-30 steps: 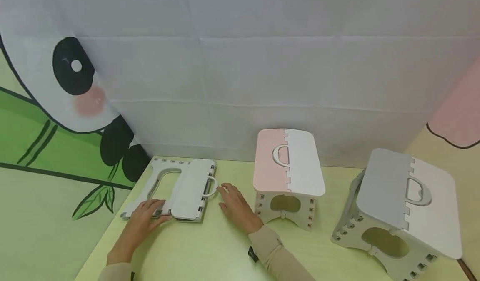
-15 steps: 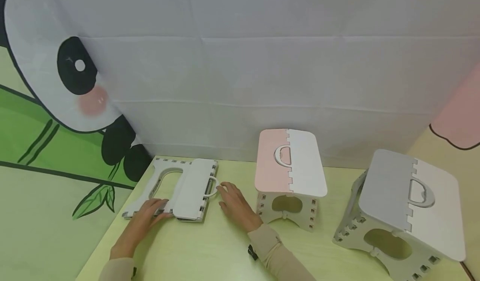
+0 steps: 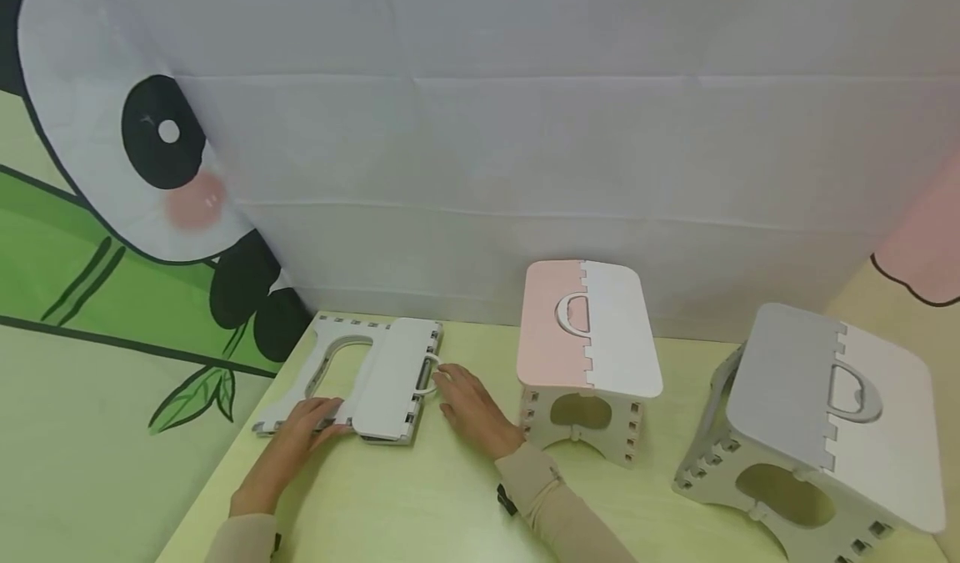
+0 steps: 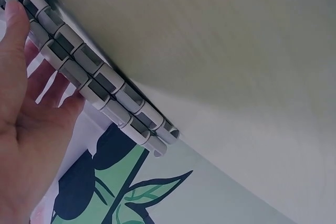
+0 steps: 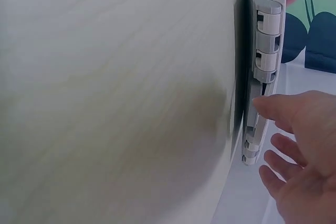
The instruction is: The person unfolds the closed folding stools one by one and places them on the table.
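A folded white step stool (image 3: 388, 384) lies flat on the table at the left, its carry handle (image 3: 425, 391) sticking out to the right. My left hand (image 3: 300, 434) grips its near edge, thumb against the hinged side and fingers over the top. The left wrist view shows that thumb by the row of hinge knuckles (image 4: 86, 69). Beside the handle is my right hand (image 3: 474, 409), fingers relaxed and fingertips at the handle's outer side. In the right wrist view its fingers are loosely spread, the thumb tip at the stool's edge; whether it touches cannot be told.
A pink and white step stool (image 3: 555, 359) stands unfolded right of my right hand. Farther right stands a larger grey and white one (image 3: 787, 388), also unfolded. A pale wall sheet (image 3: 480, 171) with cartoon print hangs behind the yellowish table (image 3: 397, 505).
The view has shifted slightly, so everything sits a little farther right. Both hands keep nearly the same places at the folded stool; my right fingertips are slightly closer to the handle.
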A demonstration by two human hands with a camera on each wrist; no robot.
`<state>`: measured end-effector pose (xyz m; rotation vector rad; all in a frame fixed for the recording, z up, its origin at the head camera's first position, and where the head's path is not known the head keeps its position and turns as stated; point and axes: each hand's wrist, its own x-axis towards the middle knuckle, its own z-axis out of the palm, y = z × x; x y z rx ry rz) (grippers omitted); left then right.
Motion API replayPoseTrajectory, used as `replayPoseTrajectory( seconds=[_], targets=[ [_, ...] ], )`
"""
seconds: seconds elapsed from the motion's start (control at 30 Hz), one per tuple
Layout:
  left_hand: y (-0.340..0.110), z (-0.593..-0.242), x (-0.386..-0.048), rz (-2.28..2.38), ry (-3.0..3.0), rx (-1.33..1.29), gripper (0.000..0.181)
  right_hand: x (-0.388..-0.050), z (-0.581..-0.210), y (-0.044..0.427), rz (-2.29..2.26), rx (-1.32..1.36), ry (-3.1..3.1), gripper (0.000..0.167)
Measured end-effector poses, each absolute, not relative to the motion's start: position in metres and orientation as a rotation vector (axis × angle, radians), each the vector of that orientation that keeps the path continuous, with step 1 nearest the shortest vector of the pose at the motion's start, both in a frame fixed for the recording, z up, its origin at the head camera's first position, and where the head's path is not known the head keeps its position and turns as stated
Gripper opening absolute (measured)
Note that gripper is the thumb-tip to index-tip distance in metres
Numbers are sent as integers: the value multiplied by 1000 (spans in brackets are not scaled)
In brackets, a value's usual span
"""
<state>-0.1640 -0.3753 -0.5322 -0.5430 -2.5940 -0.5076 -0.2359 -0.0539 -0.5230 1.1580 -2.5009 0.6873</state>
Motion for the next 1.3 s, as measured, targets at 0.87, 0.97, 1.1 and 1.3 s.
replayPoseTrajectory(
  seconds=[0.87, 0.97, 1.1, 1.3],
  targets=[
    [-378, -533, -167, -509, -2571, -573, 48, -251, -529, -60, 717, 1295, -2465, 28],
    [-378, -533, -167, -509, -2556, -587, 48, -253, -530, -60, 734, 1303, -2466, 25],
    [-378, -534, -167, -517, -2538, -587, 48, -255, -530, -61, 763, 1326, -2429, 20],
    [-377, -533, -167, -526, -2561, -559, 46, -259, -530, -61, 785, 1344, -2396, 17]
  ],
)
